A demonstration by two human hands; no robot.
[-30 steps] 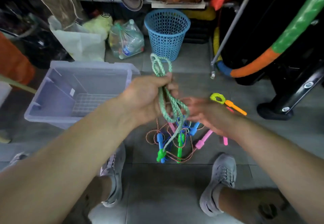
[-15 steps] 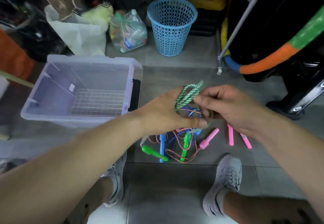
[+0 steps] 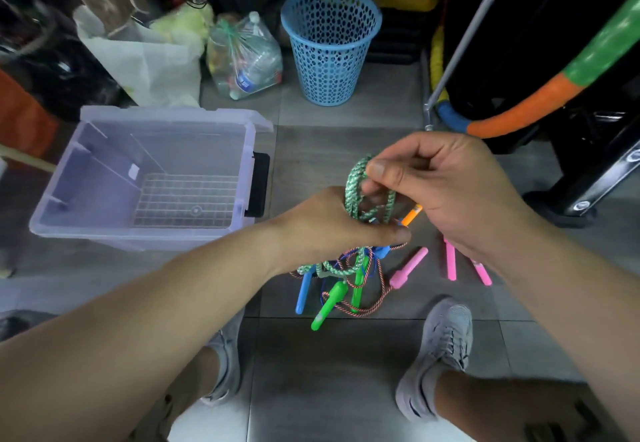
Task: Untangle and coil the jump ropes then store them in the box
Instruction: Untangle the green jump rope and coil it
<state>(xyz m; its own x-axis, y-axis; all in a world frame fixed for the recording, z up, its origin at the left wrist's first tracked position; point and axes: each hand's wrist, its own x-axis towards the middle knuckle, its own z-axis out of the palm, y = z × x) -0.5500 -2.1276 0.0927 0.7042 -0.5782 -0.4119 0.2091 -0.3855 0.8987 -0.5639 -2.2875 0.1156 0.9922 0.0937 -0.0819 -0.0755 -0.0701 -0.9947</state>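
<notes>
The green braided jump rope [image 3: 355, 178], partly coiled, is gripped by the left hand [image 3: 332, 227] and pinched by the right hand [image 3: 446, 192], with the other ropes [image 3: 367, 282] left tangled on the floor [image 3: 329, 355] and nothing stored in the clear plastic box [image 3: 250, 151].

Bare forearms [image 3: 145, 331], 2 grey lace-up sneakers [image 3: 441, 348]

Green-white jump rope [image 3: 354, 178]: braided, gathered in several loops, held up off the floor right of the clear plastic box [image 3: 145, 235]; its tail drops into a tangle on the floor.
Tangle, right of box: red-white cord [image 3: 379, 298], green handles [image 3: 329, 305], blue handle [image 3: 304, 291].
Pink handles [image 3: 408, 267] lie farther right, separate.
Box: open, upright, wire grid [image 3: 183, 199] on its bottom.
</notes>
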